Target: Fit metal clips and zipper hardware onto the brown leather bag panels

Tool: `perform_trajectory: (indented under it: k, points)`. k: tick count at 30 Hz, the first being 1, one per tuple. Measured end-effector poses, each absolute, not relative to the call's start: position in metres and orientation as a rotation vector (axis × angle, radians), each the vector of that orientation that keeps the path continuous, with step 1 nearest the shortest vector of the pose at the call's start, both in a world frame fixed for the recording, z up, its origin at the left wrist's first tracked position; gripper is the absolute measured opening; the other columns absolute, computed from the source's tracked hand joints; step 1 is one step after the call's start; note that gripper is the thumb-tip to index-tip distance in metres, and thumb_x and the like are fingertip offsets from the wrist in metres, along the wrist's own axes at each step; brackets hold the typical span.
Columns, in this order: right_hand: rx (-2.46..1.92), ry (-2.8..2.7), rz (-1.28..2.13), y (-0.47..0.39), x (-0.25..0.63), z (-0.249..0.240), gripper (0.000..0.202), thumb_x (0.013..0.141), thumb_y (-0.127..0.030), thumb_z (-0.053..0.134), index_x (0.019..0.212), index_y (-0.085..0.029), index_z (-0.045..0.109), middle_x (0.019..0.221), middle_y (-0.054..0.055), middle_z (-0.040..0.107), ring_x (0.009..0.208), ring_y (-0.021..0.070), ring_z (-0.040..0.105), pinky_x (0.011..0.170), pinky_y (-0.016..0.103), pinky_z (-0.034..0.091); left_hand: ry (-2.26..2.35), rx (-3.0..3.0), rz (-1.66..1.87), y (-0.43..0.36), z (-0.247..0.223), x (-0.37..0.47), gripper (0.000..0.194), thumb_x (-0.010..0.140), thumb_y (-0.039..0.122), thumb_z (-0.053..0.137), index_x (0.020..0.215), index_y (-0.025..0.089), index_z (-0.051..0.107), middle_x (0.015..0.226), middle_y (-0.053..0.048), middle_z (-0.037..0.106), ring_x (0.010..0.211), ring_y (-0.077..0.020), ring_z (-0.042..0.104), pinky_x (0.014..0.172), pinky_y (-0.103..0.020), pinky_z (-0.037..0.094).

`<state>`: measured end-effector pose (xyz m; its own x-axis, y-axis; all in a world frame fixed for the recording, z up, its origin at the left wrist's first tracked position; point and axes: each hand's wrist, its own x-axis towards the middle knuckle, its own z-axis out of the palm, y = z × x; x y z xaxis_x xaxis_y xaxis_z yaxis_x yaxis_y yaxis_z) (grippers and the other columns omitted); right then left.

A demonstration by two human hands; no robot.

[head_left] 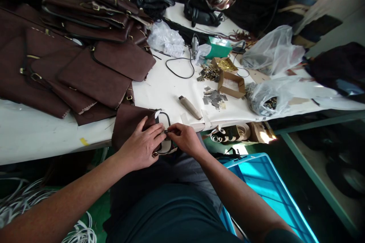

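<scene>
A dark brown leather bag [125, 121] lies at the table's front edge, its pale-lined open end turned toward my right side. My left hand [144, 142] presses over that end, fingers bent around the leather and holding it. At the opening, the thumb and fingers of my right hand [185, 138] are pinched together against the bag's edge. Whatever small piece sits between them is hidden. A black-edged strip loops up just beyond my fingertips. Past my right hand rests a tan tapered stick-like tool [190, 107] on the white tabletop.
Brown leather bags [99, 72] are piled at left. Flat metal plates [215, 98], an open cardboard box [230, 85] and a clear plastic bag of fittings [265, 98] lie to the right. A blue crate [265, 182] stands below, beside my right arm.
</scene>
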<state>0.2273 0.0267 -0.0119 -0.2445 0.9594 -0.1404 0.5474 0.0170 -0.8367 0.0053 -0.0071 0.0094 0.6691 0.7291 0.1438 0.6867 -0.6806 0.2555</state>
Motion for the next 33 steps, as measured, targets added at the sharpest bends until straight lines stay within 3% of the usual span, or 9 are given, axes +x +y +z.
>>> perform_trajectory:
  k: [13, 19, 33]
  points:
    - [-1.551, -1.893, 1.177, 0.033, 0.226, 0.0, 0.018, 0.085, -0.017, 0.066, 0.095, -0.021, 0.081, 0.074, 0.001, 0.077, 0.07, 0.0181, 0.068, 0.065, 0.027, 0.047, 1.147, 2.718, 0.323, -0.006, 0.009, 0.005, 0.057, 0.089, 0.032, 0.069, 0.143, 0.016, 0.066, 0.154, -0.02, 0.063, 0.153, -0.036, 0.047, 0.134, -0.069, 0.011]
    - [-1.496, -1.755, 1.198, 0.028, 0.227, -0.005, 0.013, 0.087, -0.027, 0.069, 0.09, -0.02, 0.079, 0.081, 0.001, 0.078, 0.073, 0.0169, 0.068, 0.068, 0.026, 0.05, 1.161, 2.701, 0.324, -0.005, 0.006, 0.004, 0.057, 0.088, 0.033, 0.072, 0.14, 0.012, 0.065, 0.155, -0.019, 0.062, 0.153, -0.0348, 0.047, 0.135, -0.067, 0.009]
    - [-1.412, -1.522, 1.238, 0.036, 0.23, 0.0, 0.023, 0.087, -0.038, 0.073, 0.097, -0.018, 0.08, 0.08, 0.002, 0.076, 0.071, 0.0171, 0.067, 0.066, 0.027, 0.052, 1.146, 2.706, 0.332, -0.004, 0.002, 0.002, 0.057, 0.087, 0.035, 0.072, 0.139, 0.011, 0.063, 0.153, -0.019, 0.064, 0.154, -0.0329, 0.046, 0.136, -0.065, 0.005]
